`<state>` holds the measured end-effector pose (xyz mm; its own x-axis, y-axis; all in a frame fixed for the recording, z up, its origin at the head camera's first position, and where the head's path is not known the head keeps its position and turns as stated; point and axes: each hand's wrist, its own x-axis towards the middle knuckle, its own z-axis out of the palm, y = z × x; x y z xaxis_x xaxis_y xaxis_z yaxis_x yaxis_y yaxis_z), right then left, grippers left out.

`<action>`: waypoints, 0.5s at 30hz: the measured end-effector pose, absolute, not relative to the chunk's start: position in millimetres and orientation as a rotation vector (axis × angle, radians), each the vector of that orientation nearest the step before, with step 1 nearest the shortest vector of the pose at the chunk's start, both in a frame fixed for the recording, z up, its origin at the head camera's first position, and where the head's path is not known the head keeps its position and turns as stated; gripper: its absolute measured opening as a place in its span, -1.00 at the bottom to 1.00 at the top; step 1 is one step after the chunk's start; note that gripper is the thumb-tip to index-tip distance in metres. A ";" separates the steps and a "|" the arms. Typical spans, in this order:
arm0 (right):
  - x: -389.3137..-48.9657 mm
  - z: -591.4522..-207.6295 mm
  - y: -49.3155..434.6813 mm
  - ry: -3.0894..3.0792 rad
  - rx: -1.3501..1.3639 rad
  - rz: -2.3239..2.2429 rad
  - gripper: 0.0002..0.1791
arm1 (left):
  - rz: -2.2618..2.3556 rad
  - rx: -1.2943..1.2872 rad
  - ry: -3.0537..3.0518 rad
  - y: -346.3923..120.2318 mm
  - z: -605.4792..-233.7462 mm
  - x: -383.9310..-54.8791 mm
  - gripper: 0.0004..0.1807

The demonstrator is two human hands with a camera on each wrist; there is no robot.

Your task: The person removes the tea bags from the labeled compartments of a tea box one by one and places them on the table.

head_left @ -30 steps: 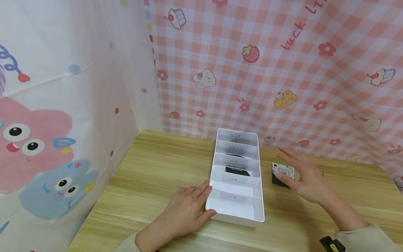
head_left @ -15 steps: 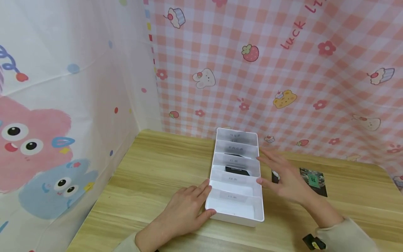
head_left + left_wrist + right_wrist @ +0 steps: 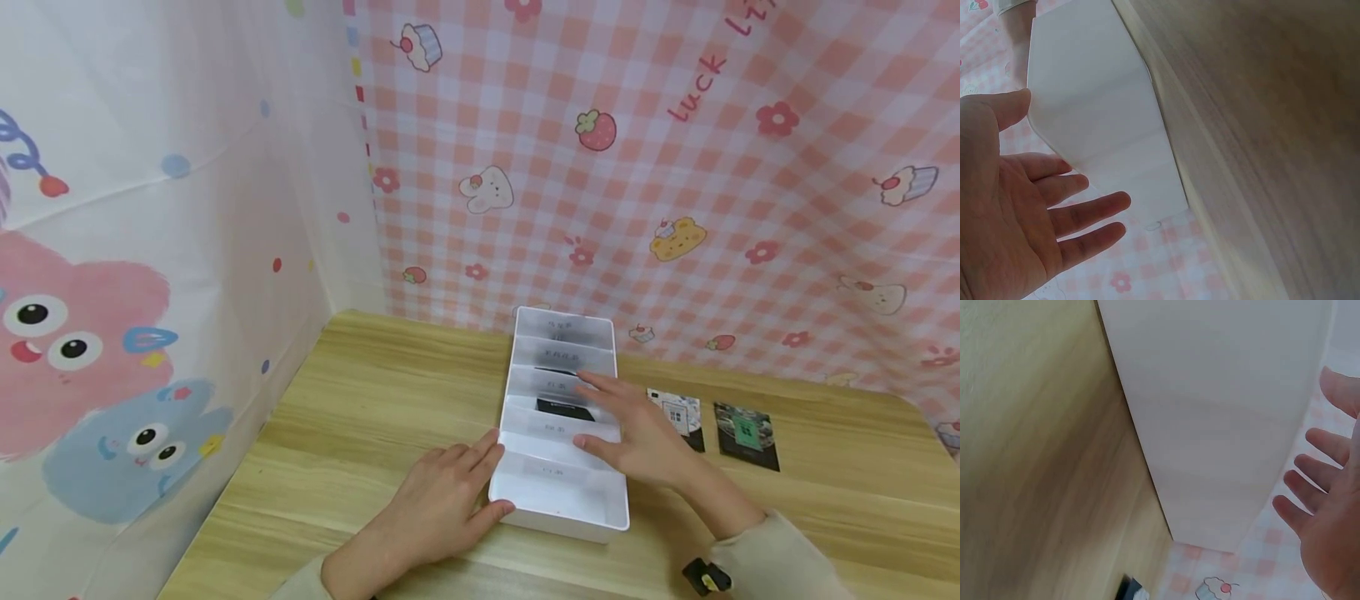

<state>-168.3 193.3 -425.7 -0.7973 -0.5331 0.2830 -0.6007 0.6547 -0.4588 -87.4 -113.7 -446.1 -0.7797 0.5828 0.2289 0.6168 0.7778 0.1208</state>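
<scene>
A long white divided box (image 3: 558, 517) stands on the table, with labels along its dividers. A black packet (image 3: 564, 409) lies in a middle compartment; a dark edge of another item (image 3: 557, 370) shows in the compartment behind. My left hand (image 3: 431, 508) touches the box's left rim near the front corner, fingers extended. Over the box's right side hovers my right hand (image 3: 637, 433), fingers spread and nothing held. To its right lie two small flat packets on the wood: a white-and-black one (image 3: 677, 417), partly behind the hand, and a dark one with a green label (image 3: 747, 435).
The wooden table (image 3: 360, 400) runs back to a pink checked curtain (image 3: 480, 125). A white cartoon-printed sheet (image 3: 187, 233) hangs along the left. A black strap with a yellow mark (image 3: 707, 576) sits beside the right sleeve.
My right hand has moved left from above the white-and-black packet to over the box, uncovering the green-labelled packet. The left hand stays at the box's rim.
</scene>
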 end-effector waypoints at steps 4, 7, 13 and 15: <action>-171.7 -432.8 187.5 -2.730 0.995 0.827 -0.32 | -0.289 -0.947 -2.805 -113.9 -445.9 -86.8 -0.25; -173.7 -435.9 183.5 -2.748 1.005 0.828 -0.37 | -0.298 -0.949 -2.811 -113.8 -445.8 -86.7 -0.25; -176.5 -438.1 176.5 -2.789 0.982 0.789 -0.45 | -0.288 -0.953 -2.810 -113.9 -446.1 -87.7 -0.26; -177.2 -438.7 175.1 -2.795 0.973 0.773 -0.50 | -0.286 -0.952 -2.808 -113.9 -446.1 -87.8 -0.26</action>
<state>-177.2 175.1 -438.7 -0.7946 -0.5593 0.2363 -0.6012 0.6704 -0.4349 -87.8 -113.9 -446.1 -0.7839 0.5829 0.2136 0.6140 0.7789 0.1278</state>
